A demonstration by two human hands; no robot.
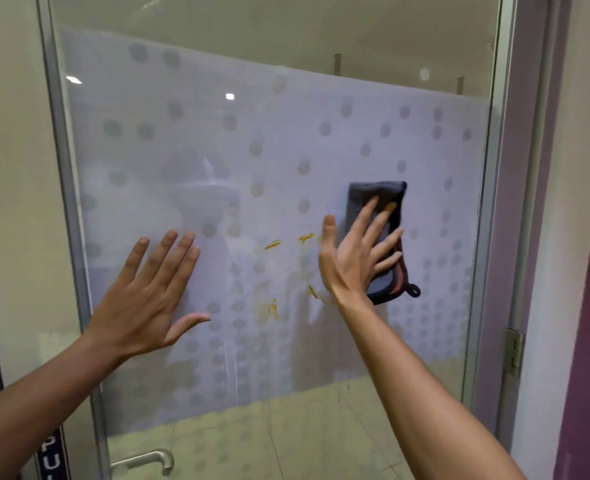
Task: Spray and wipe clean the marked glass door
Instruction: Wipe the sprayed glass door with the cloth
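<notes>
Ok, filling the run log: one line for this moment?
right hand pressing grey folded cloth on glass | left hand flat | orange marks remain

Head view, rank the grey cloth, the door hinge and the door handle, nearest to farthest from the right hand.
1. Grey cloth, pressed flat under the right hand.
2. Door hinge, on the right frame.
3. Door handle, bottom left.

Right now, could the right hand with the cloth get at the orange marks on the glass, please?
Probably yes. The right hand presses the cloth flat on the glass door, and the orange marks lie just left of it, with nothing between them.
</notes>
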